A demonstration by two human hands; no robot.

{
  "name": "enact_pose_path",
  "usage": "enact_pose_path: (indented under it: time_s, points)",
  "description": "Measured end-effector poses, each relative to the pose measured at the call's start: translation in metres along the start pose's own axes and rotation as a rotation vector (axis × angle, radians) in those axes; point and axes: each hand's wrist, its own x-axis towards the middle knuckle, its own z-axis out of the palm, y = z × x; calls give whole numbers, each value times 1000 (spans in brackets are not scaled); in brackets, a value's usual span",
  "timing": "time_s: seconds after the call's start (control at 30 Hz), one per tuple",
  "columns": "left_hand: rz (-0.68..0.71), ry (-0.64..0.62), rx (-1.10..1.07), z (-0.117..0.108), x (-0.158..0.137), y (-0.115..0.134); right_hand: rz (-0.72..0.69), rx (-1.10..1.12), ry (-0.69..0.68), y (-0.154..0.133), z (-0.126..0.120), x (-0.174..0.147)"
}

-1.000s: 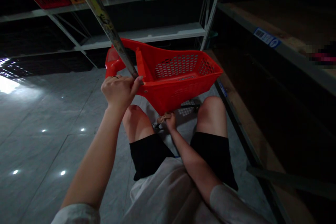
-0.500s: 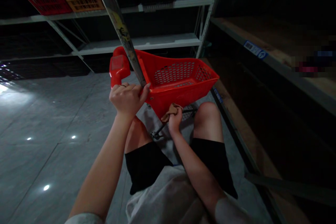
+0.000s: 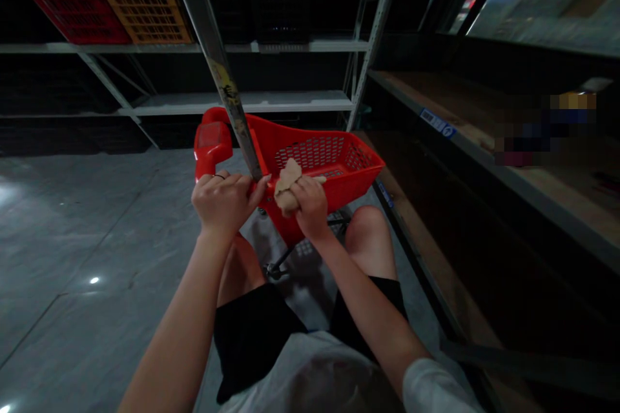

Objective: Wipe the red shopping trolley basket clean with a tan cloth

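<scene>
A red plastic shopping cart (image 3: 356, 184) stands in front of my knees, its basket pierced with slots. My left hand (image 3: 225, 199) is closed around the cart's handle (image 3: 206, 142), thumb toward the basket; the gripped stretch is hidden under the fingers. In my right hand (image 3: 310, 203) is a bunched tan cloth (image 3: 289, 182), held against the near upper side of the basket, close to its rim. A worn metal pole (image 3: 223, 71) crosses the view just beyond my left hand and in front of the cart.
A wooden shelf (image 3: 477, 119) with a blue label (image 3: 436, 122) runs along the right side. Behind the cart is a metal rack (image 3: 300, 102) bearing a red crate (image 3: 72, 6) and an orange crate (image 3: 143, 6). Grey floor (image 3: 97, 226) lies to the left.
My right hand has risen with the cloth from the basket's lower side to near its rim, closer to my left hand. The left hand keeps its hold. The view has shifted slightly.
</scene>
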Motion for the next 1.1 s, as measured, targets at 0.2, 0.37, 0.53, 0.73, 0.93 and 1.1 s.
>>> enact_pose_path:
  time_s: [0.2, 0.37, 0.53, 0.73, 0.93, 1.1]
  points:
    - [-2, 32, 23, 2, 1, 2, 177, -171, -342, 128, -55, -4]
    - [-12, 35, 31, 6, 5, 7, 338, -206, -323, 142, -59, 9]
    - [-55, 30, 11, 7, 7, 7, 185, 3, -302, 39, -28, 26]
    - [-97, 23, 0, 7, 4, 4, 98, 110, -234, -50, -18, 41]
    - [-139, -9, 9, 5, 2, 6, 192, 84, -61, -3, 0, -13]
    - [-154, -27, 11, 6, 3, 6, 356, 61, 134, -1, 0, -12]
